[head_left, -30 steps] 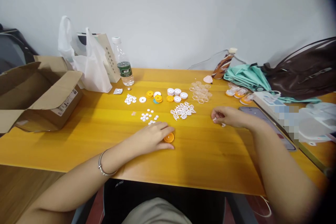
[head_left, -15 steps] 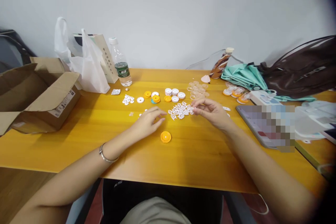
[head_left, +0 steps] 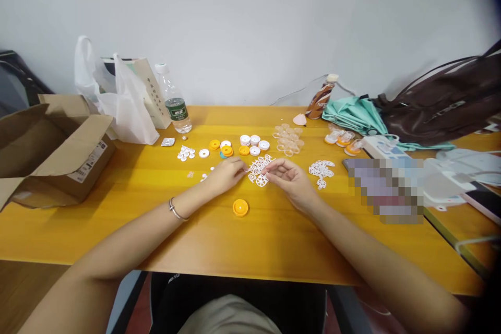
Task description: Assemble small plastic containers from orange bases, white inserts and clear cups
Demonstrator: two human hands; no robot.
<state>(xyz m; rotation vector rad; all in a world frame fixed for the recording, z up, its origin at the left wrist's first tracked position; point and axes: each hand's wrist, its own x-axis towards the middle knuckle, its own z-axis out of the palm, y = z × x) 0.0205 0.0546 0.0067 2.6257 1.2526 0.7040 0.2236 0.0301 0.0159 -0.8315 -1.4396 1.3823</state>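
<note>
My right hand (head_left: 291, 181) pinches a white openwork disc (head_left: 262, 181) between thumb and fingers, at the near side of a pile of similar white cut-out pieces (head_left: 257, 166). On the pile's left edge, my left hand (head_left: 227, 174) has thumb and fingertips drawn together; what they grip, if anything, is too small to make out. A bracelet circles that wrist. In front of both hands lies a round orange cup-like part (head_left: 240, 207) with a small pale spot in its middle. Right of my right hand is a second group of white cut-out pieces (head_left: 321, 168).
Behind the hands stand white ring parts (head_left: 254, 151), orange ring parts (head_left: 214, 144), clear round covers (head_left: 288, 141) and small white pieces (head_left: 186, 153). A cardboard box (head_left: 58, 167) and water bottle (head_left: 177, 107) stand left. A blurred tablet (head_left: 385, 188) and brown bag (head_left: 438, 96) lie right.
Both hands have come closer together over the pile; my right hand moved left and nearer to me with a white piece. The view has shifted slightly, showing more white pieces on the right.
</note>
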